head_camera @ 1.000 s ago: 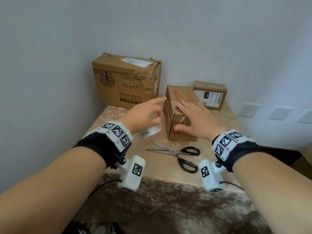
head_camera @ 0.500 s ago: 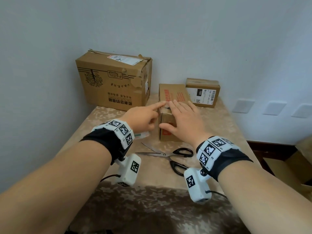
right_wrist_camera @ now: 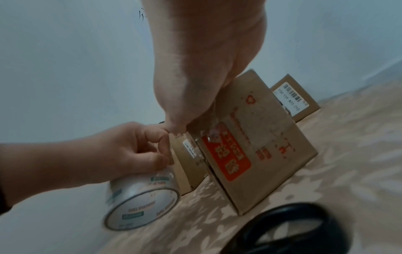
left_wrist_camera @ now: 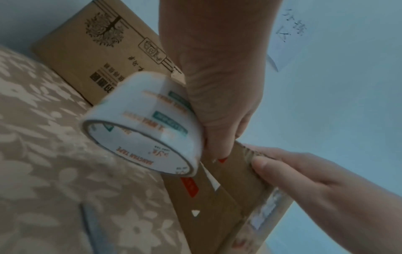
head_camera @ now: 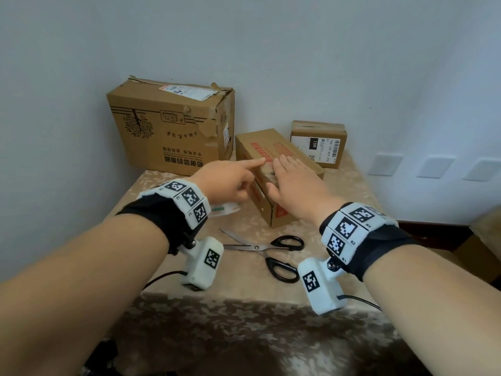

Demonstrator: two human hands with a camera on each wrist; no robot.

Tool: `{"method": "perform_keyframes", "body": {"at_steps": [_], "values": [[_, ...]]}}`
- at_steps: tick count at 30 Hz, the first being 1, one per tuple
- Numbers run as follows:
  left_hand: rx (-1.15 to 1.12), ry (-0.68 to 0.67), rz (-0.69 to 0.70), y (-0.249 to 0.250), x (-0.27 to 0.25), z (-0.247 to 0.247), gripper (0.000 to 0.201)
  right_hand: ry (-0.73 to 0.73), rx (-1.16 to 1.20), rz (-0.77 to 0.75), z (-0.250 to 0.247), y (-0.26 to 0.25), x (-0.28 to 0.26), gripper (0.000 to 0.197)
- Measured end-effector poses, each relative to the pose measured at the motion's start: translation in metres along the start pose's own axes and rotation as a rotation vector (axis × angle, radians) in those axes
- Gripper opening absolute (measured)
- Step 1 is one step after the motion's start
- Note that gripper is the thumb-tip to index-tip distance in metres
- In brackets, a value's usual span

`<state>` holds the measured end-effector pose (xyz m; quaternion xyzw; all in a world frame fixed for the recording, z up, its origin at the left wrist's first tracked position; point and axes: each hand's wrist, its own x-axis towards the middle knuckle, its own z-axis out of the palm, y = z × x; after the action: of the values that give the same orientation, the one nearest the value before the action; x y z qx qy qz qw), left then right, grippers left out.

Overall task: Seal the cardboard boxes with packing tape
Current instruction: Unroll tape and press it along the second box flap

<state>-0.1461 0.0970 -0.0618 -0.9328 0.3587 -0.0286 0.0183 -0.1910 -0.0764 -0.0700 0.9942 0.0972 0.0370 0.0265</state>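
Note:
A narrow cardboard box (head_camera: 268, 146) with red print lies in the middle of the table. My right hand (head_camera: 294, 179) lies flat on its near top, fingers straight, the thumb at the front edge (left_wrist_camera: 259, 161). My left hand (head_camera: 230, 180) holds a roll of clear packing tape (left_wrist_camera: 143, 123) under its curled fingers, beside the box's left face. Its straight index finger touches the box top next to my right hand. In the right wrist view the tape roll (right_wrist_camera: 141, 197) hangs just above the table by the box's end flaps (right_wrist_camera: 228, 154).
A large printed box (head_camera: 173, 126) stands at the back left against the wall. A small labelled box (head_camera: 320, 143) sits at the back right. Black-handled scissors (head_camera: 271, 251) lie open on the patterned tablecloth (head_camera: 168, 185) in front of the narrow box. The table's front edge is close to my wrists.
My left index finger has come up from the box's side onto its top, with the tape roll still in the hand. My right hand stays flat on the box.

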Motion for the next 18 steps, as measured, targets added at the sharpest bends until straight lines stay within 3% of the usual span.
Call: {"method": "perform_keyframes", "body": {"at_steps": [5, 9, 14, 18], "values": [[-0.072, 0.036, -0.074, 0.000, 0.011, 0.003, 0.020, -0.110, -0.003, -0.143, -0.011, 0.039, -0.012, 0.057], [-0.201, 0.082, -0.066, 0.025, 0.008, 0.011, 0.022, -0.077, -0.085, 0.003, -0.010, 0.048, -0.015, 0.065], [-0.298, 0.173, -0.108, 0.031, 0.009, 0.016, 0.020, 0.024, -0.102, 0.038, 0.003, 0.019, -0.016, 0.072], [-0.335, 0.234, -0.148, 0.031, 0.010, 0.017, 0.014, 0.045, -0.085, 0.150, 0.004, 0.028, -0.012, 0.059]]}}
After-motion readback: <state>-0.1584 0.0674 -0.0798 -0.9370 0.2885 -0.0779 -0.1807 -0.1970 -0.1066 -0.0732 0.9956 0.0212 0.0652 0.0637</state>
